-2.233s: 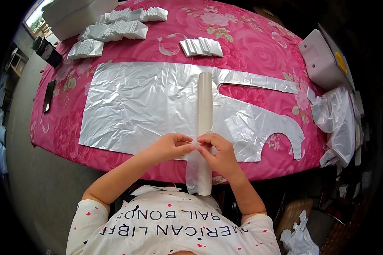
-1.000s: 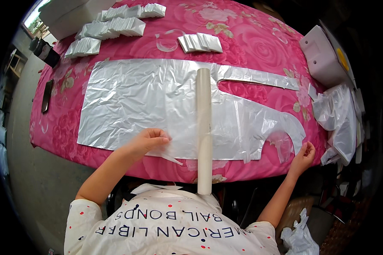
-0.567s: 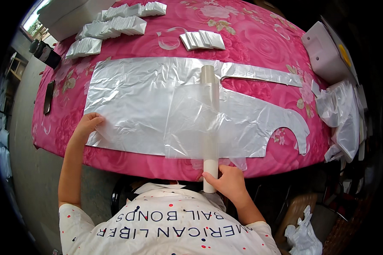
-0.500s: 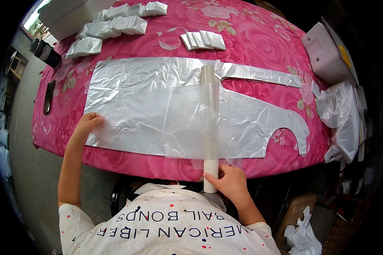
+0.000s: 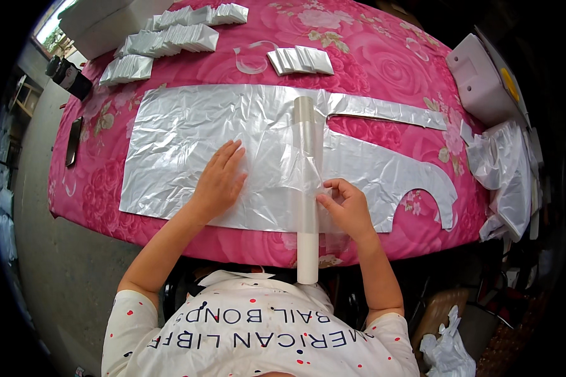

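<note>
While left hand (image 5: pixel 219 182) flattens plastic sheet (image 5: pixel 188 135), right hand (image 5: pixel 348 208) pinches roll (image 5: pixel 307 188).

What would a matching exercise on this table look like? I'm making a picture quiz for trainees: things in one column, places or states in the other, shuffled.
Things:
1. left hand
2. right hand
3. roll of plastic film
4. stacks of folded plastic
5. black phone

Places or states:
A. at the far left of the table
B. near the table's left edge
C. pressed flat on the cut plastic sheet
D. pinching film beside the roll
E. lying across the sheet, its end over the table's near edge

Pairs: 1-C, 2-D, 3-E, 4-A, 5-B
</note>
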`<state>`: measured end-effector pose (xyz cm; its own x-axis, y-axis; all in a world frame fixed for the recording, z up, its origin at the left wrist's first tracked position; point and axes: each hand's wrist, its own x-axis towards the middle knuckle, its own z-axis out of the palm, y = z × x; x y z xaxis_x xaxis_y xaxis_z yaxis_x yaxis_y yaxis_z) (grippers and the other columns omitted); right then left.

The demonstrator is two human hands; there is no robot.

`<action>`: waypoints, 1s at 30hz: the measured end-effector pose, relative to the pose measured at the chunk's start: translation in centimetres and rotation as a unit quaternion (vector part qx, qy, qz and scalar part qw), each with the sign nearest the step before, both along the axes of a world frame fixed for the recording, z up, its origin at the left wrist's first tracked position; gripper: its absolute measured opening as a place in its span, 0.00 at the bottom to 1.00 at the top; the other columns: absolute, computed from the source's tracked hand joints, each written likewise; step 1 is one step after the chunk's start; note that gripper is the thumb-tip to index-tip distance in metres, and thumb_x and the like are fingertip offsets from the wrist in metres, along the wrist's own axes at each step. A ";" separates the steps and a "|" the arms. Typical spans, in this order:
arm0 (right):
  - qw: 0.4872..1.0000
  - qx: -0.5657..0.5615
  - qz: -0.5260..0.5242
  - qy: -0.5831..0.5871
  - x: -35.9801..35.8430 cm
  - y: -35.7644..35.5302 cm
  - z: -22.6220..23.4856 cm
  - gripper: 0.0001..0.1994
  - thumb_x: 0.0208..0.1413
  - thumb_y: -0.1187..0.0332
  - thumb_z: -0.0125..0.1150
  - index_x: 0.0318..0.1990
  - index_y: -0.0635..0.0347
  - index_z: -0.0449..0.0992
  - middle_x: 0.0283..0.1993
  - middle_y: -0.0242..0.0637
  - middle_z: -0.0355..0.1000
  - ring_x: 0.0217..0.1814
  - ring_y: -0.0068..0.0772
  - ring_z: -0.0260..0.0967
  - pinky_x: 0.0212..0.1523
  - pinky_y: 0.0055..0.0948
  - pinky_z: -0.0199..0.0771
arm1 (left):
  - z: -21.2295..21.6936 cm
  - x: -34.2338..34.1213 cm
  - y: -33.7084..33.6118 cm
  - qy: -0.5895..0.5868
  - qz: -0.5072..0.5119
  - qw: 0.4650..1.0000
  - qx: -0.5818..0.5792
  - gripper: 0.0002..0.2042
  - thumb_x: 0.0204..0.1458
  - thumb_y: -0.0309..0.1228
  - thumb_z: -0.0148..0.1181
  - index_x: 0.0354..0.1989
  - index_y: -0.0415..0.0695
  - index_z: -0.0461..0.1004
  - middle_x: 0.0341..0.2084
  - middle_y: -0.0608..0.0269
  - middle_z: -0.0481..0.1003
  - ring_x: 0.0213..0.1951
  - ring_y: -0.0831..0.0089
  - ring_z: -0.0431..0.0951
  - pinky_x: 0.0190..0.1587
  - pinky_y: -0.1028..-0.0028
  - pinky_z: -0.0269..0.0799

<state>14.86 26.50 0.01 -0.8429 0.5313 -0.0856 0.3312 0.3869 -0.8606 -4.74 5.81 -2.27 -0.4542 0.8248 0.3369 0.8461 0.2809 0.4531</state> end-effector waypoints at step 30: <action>0.979 0.004 0.005 -0.205 6.6 -8.1 1.8 0.28 0.41 0.46 0.64 0.34 0.68 0.70 0.24 0.47 0.73 0.27 0.45 0.73 0.30 0.35 0.72 | -1.3 7.1 6.5 0.001 -0.069 0.995 -0.075 0.29 0.48 0.29 0.46 0.59 0.29 0.52 0.61 0.42 0.51 0.64 0.52 0.49 0.64 0.59 0.44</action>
